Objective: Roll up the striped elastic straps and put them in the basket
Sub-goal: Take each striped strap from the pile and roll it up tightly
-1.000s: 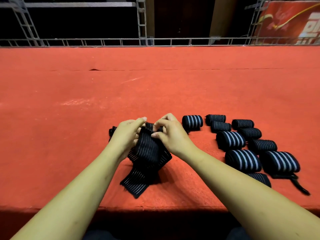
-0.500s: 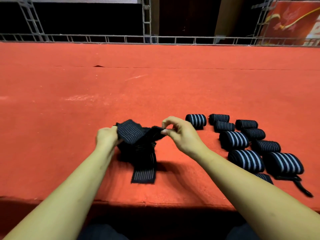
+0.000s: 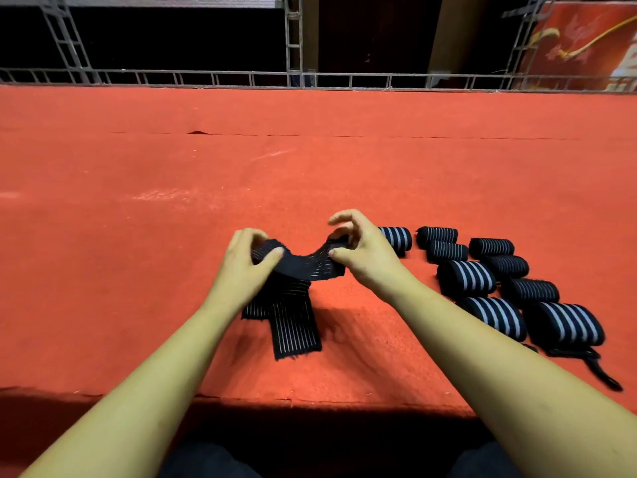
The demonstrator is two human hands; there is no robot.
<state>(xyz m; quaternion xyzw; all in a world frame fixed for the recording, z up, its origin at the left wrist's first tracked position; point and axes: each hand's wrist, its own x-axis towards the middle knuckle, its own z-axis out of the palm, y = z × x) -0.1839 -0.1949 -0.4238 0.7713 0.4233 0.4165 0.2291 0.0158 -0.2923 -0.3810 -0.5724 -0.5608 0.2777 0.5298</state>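
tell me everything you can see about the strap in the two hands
The strap is black with thin pale stripes running along its length, and looks like woven elastic. It is unrolled. The left hand grips one part, thumb on top, the right hand pinches another, and the stretch between them sags in a curve. Below, the rest bunches and lies on the red cloth, one flat cut end pointing toward the near edge.

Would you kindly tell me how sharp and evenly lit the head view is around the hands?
Head view: left hand and right hand slightly soft, rolled straps crisper; the held strap casts a shadow on the red carpet; near edge and background fall into darkness; no glare.
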